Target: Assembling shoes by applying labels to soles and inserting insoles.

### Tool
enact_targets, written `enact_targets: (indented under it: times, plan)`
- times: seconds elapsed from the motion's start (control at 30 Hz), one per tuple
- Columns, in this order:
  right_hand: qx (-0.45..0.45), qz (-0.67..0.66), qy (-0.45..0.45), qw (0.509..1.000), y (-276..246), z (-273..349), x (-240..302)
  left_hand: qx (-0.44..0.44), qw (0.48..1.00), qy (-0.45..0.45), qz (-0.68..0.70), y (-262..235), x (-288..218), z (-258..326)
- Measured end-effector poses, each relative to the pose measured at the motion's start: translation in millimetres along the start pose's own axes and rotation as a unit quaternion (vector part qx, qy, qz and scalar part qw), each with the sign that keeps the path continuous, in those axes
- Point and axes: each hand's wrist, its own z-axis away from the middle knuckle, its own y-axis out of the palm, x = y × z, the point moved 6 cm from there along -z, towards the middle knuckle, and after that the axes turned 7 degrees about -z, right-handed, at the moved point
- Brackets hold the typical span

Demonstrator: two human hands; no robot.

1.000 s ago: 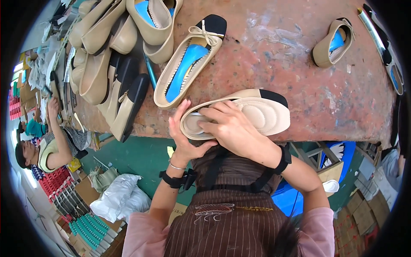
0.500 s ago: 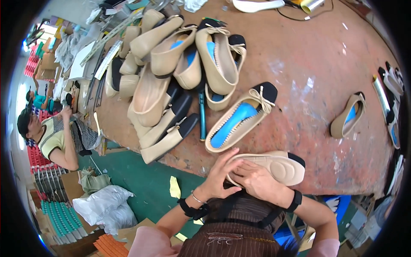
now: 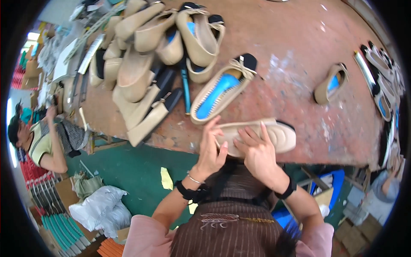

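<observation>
At the near table edge, a beige flat shoe (image 3: 271,121) with a black toe lies sideways, toe to the right. A beige padded insole (image 3: 283,139) covers its opening and hides the inside. My left hand (image 3: 209,150) grips the heel end, fingers along the far side and thumb on the near side. With fingers spread, my right hand (image 3: 259,156) rests flat on the insole around its middle. Just beyond lies another beige shoe (image 3: 222,90) with a black toe, a bow and a blue strip inside.
Several beige shoes (image 3: 137,73) are heaped at the left, beside a teal-handled tool (image 3: 186,88). A single shoe (image 3: 330,85) stands farther right, and more shoes (image 3: 382,81) line the right edge. Another person (image 3: 47,141) is at the left. White sacks (image 3: 102,210) lie on the floor.
The view has shifted, so the table things sit higher and further left. My right fingers have spread out and lifted from a bunched pose at the heel toward the insole's middle.
</observation>
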Motion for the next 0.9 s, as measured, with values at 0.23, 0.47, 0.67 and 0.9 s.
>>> enact_targets:
  times: [0.23, 0.47, 0.67, 0.9]
  plan:
    - [-0.293, 0.23, 0.185, 0.909, -90, -17, -68, 0.175, 0.972, 0.03, -0.15, 39, -73, 11]
    - [-0.16, -0.079, 0.143, 0.973, -72, 30, -29, 0.25, 0.914, 0.108, -0.3, 77, -89, 18]
    - [-0.177, 0.022, 0.146, 0.973, -30, 25, -46, 0.266, 0.888, 0.145, -0.347, 82, -94, 14]
    - [-0.118, 0.133, 0.134, 0.975, -17, 12, -54, 0.296, 0.877, 0.137, -0.353, 85, -83, 18]
